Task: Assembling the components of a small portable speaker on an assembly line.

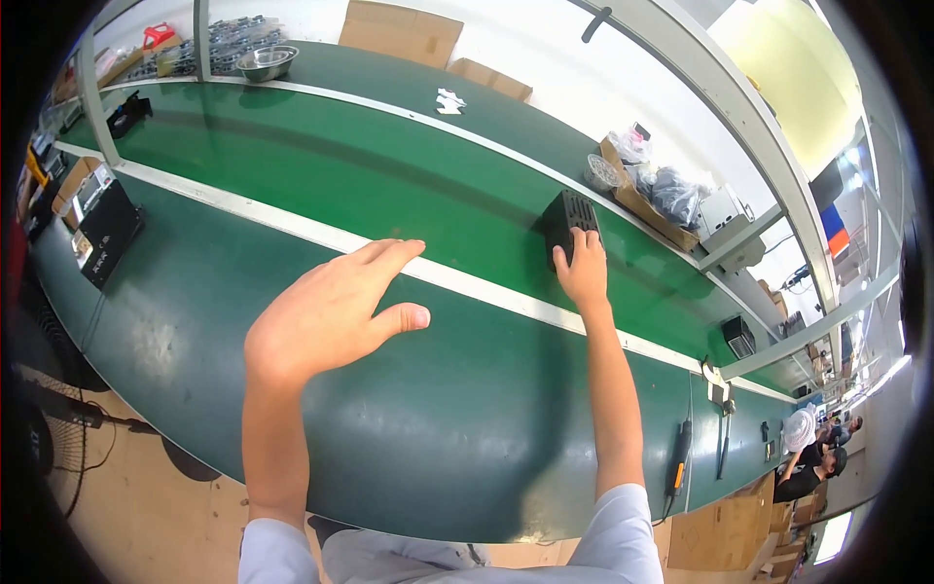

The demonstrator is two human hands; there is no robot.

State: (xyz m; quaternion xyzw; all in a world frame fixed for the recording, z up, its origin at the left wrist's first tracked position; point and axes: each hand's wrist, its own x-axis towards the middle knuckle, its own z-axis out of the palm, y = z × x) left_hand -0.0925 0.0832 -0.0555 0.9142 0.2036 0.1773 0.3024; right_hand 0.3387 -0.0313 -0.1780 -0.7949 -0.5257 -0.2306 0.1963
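My left hand (331, 302) is held over the near part of the dark green workbench (467, 419), close to the white rail (467, 279). It is open, fingers stretched out and thumb apart, with nothing in it. My right hand (584, 268) reaches across the rail to a black box (561, 226) with slots in its top, on the green conveyor belt (389, 180). The thumb lies against its near side and the fingers lie over its top edge. The box's underside is hidden.
An electric screwdriver (678, 465) with an orange band lies at the bench's right. A black panelled unit (105, 232) stands at the left end. Further down the belt is another dark box (738, 336). A metal bowl (268, 64) and a carton of plastic bags (647, 206) sit beyond the belt.
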